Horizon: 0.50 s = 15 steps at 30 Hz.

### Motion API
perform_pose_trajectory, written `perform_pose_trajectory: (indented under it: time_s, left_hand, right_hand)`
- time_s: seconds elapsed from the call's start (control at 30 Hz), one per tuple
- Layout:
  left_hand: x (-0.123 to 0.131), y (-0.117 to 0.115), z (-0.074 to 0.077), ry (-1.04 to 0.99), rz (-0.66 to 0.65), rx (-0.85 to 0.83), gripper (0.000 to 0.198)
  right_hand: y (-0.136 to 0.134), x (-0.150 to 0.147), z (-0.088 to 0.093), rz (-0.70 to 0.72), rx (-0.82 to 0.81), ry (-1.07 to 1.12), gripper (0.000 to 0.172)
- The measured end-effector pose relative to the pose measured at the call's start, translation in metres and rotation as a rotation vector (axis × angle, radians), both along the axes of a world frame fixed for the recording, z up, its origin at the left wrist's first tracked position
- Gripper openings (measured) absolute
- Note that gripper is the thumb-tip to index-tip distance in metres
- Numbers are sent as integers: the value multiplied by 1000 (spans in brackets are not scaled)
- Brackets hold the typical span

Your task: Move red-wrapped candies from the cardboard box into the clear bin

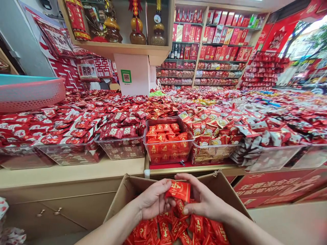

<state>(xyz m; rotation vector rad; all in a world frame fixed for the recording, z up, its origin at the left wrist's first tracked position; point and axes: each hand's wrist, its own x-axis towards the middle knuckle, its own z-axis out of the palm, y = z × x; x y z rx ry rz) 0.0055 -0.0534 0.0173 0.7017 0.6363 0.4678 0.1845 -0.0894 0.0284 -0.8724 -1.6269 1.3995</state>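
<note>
Both hands are over an open brown cardboard box (120,199) that sits low in front of the long tan wooden surface (71,173). The box is full of small red shiny candy packets with gold writing (163,231).

The left hand (153,202) and the right hand (204,200) hold a little bunch of these red candy packets (179,190) between them, just above the heap. The left hand's fingers are curled in, with the thumb pinching the near edge of the bunch. The right hand's fingers are bent over the top and far side, and its thumb is tucked below. Neither hand is spread flat.

These packets look very light and small. The wrapping is thin, smooth film — so it may be slippery and crinkly, and loose ones could slide out of a weak hold. What is inside looks firm enough not to squash, I think. One packet is best pinched at its flat sealed ends. A bunch is best cupped from below and at the sides, as both hands do here.

Up on the surface stands a clear plastic bin (168,141) partly filled with the same kind of red packets. Beside it are more clear bins with other red sweets (120,136) and gold-and-red sweets (214,134). A pale pink plastic basket (30,93) sits at the far left — and shelves of red boxes (219,37) stand at the back.
</note>
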Motion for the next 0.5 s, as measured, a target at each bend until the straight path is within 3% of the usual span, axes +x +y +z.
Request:
perform_pose_trajectory:
  time_s: [0.13, 0.3, 0.4, 0.5]
  left_hand:
    - [4, -7, -4, 121, -98, 68, 31]
    - [9, -12, -15, 325, -187, 191, 37]
    - [7, -11, -21, 424, -240, 272, 31]
    - [6, -10, -25, 517, -282, 331, 24]
  right_hand:
    - [0, -2, 2, -42, 229, -183, 12]
    - [9, 5, 0, -167, 173, -288, 18]
    - [28, 10, 29, -360, 319, -341, 17]
    - [67, 10, 78, -535, 526, -411, 15]
